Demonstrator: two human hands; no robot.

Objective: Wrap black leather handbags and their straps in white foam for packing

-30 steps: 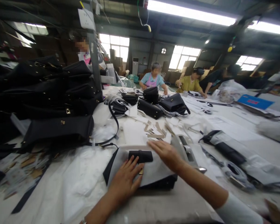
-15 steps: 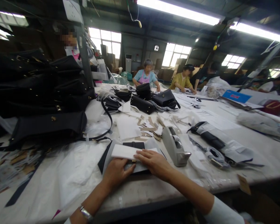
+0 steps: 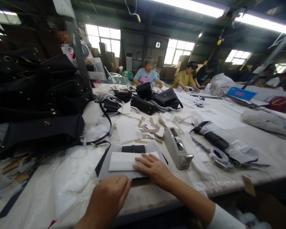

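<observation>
A black handbag point(image 3: 99, 166) lies in front of me, mostly covered by greyish wrapping paper point(image 3: 105, 162). On the paper rests a white foam strip point(image 3: 121, 161), just below a black strap piece point(image 3: 133, 149). My right hand point(image 3: 154, 170) lies flat on the right end of the strip, fingers spread. At the bag's near edge, my left hand point(image 3: 109, 197) is closed with its fingers curled; what they pinch, if anything, is hidden. A grey tape dispenser point(image 3: 177, 149) stands to the right of the bag.
Black bags point(image 3: 40, 130) are piled at the left, beside clear plastic bags point(image 3: 71, 181). Cardboard scraps point(image 3: 150, 128) lie beyond the dispenser, and more black bags point(image 3: 143, 105) farther back. A partly wrapped bag point(image 3: 214, 138) lies at right. Several co-workers point(image 3: 146, 74) work across the table.
My left hand has drawn back from the foam strip to the bag's near edge and closed. The strip lies lower over the paper, and my right hand has spread its fingers on it.
</observation>
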